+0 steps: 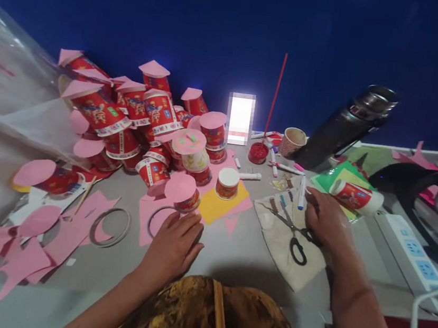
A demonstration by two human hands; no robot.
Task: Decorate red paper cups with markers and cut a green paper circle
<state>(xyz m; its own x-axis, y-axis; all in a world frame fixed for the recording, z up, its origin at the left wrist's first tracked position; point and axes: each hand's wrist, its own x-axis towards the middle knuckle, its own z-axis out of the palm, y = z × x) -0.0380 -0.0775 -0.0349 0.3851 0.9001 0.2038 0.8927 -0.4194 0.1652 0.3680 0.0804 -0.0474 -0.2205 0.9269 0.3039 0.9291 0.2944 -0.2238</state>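
Observation:
My left hand (175, 244) lies palm down, fingers spread, at a ring (151, 225) on pink paper (145, 213). Just beyond its fingers is a red cup with a pink disc on it (181, 188). On the right, my right hand (322, 216) reaches over the scissors' handles (298, 250); its fingertips are near a blue-capped marker (302, 193), and whether they hold something is unclear. The scissors lie on a beige cloth (289, 268). Between the hands, a short red-and-white cup (227, 182) stands on yellow paper (221, 207).
Red cups with pink tops (101, 109) are heaped at the left behind pink scraps (27, 257) and a grey ring (110, 228). Toward the back stand a red pot with a stick (258, 153) and a dark flask (338, 131). A power strip (411, 251) lies right.

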